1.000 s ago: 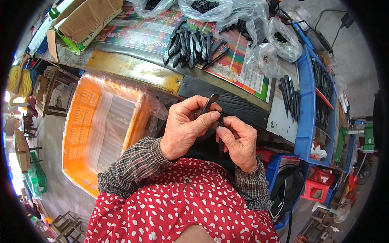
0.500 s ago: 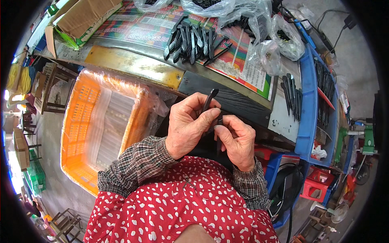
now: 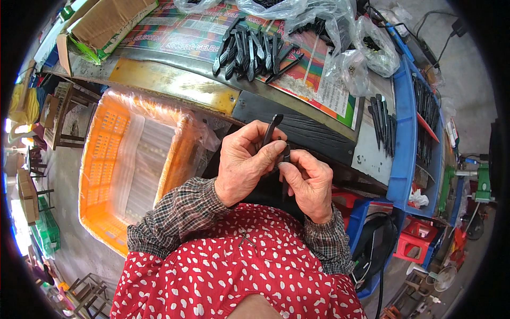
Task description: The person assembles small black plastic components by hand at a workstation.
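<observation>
Both hands are close together over my lap, in front of the table's edge. My left hand [image 3: 241,162] pinches a slim black stick with a flattened, rounded head [image 3: 273,125] that points up and away from me. Just to its right, my right hand [image 3: 311,183] grips a second slim black rod [image 3: 286,154] between thumb and fingers, its lower end showing below the thumb. Whether the two pieces touch is hidden by the fingers. Beyond the hands, a heap of similar black flat-headed sticks [image 3: 247,53] lies on the table.
An orange plastic-lined crate [image 3: 106,127] stands at left, below the table edge. A bundle of black rods [image 3: 381,125] lies beside a blue tray [image 3: 399,183] holding more. Clear plastic bags [image 3: 374,45] and a cardboard box [image 3: 114,26] occupy the far side. A red stool [image 3: 414,240] stands at right.
Both hands have shifted very slightly to the left and away from me, still gripping the two black pieces. The things on the table lie as before.
</observation>
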A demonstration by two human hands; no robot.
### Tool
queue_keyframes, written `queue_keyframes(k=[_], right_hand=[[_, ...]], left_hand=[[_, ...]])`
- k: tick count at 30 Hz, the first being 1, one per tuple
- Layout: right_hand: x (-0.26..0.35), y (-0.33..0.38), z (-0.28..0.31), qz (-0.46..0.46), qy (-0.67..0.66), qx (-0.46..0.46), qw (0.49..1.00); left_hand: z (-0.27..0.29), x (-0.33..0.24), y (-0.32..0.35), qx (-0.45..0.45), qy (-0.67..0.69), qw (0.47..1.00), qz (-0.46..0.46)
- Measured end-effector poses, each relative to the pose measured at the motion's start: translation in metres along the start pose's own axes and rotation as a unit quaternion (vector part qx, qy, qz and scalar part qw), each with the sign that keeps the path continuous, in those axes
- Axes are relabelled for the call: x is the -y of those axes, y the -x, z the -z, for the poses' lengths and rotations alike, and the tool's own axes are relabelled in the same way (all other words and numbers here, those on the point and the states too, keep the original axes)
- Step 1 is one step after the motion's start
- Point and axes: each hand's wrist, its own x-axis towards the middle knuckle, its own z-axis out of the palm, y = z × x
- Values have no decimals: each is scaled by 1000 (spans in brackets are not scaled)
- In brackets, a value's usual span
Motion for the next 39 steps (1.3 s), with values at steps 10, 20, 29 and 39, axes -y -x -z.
queue_keyframes(k=[10, 20, 29, 39], right_hand=[[-3, 2, 2, -53, -32, 7, 998], [0, 1, 2, -30, -25, 7, 999], [-5, 1, -1, -59, -49, 8, 997], [-13, 8, -2, -40, -87, 6, 995]], left_hand=[[0, 1, 1, 6, 25, 1000, 15], [-1, -4, 1, 2, 17, 1000, 24], [-3, -6, 0, -11, -30, 999, 4], [-3, 0, 0, 13, -30, 999, -27]])
